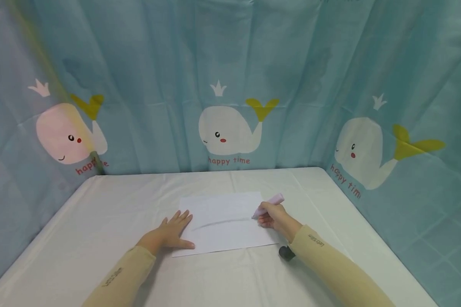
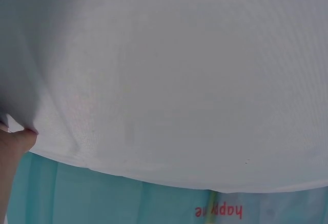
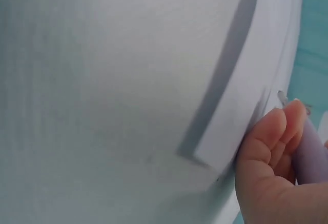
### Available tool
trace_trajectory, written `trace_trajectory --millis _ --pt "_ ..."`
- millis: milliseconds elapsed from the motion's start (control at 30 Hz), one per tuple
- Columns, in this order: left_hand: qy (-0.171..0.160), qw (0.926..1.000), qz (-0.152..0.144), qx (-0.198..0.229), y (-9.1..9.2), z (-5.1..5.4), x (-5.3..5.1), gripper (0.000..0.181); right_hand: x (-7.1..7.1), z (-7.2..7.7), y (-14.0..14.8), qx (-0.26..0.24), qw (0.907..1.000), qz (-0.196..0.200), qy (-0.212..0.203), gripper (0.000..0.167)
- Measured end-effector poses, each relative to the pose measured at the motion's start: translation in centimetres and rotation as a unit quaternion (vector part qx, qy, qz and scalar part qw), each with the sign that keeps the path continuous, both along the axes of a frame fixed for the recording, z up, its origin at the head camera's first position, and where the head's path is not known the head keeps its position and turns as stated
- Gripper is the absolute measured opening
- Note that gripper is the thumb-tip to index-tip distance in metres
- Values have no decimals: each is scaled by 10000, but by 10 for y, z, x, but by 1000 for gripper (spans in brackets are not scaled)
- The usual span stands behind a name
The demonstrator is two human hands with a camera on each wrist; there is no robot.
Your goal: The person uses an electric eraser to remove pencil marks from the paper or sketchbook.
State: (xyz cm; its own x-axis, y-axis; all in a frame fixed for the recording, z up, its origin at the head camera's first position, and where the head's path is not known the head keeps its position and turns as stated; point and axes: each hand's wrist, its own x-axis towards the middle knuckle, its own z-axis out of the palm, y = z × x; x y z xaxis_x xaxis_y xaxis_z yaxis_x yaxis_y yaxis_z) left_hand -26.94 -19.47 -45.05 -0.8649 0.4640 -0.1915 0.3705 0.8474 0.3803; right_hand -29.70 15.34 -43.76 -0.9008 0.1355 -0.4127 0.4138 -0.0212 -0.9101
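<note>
Beige sleeves (image 1: 338,268) with small dark lettering come in from the near side, one at left and one at right. Between the wrists and a little farther lies a white sheet of paper (image 1: 223,238), near the middle of the bench (image 1: 111,213). A pale purple marker (image 1: 270,203) is over the right part of the paper, tilted, its tip toward the left and down at the sheet. The right hand (image 1: 276,219) holds this marker with fingers curled around it. From near the tip, a faint grey streak (image 1: 223,222) runs leftward over the paper; I cannot tell if it is ink or a crease. The left hand (image 1: 169,232) rests palm down on the left edge of the paper, fingers straight and spread, and grips nothing. Just beside the right sleeve, near the paper's near right corner, is a small dark round thing (image 1: 285,253), not clear what. On the far side and at both sides hangs a blue-green curtain (image 1: 146,51) with printed whales (image 1: 230,128) and red words "happy time".
</note>
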Motion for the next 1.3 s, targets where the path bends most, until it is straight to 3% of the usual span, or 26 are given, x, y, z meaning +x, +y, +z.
trace_trajectory --millis 167,367,833,1300 --pt "2 10000 17 -5 -1 0 0 107 0 1 -2 34 10000 88 1 19" --pt "32 10000 -6 -13 0 -3 -2 107 1 1 -3 133 9999 -76 23 18" --pt "27 10000 -22 36 0 -1 -1 107 1 1 -7 184 9995 254 -54 20" --pt "27 10000 -33 47 0 -2 0 107 1 3 -1 48 10000 41 -23 23"
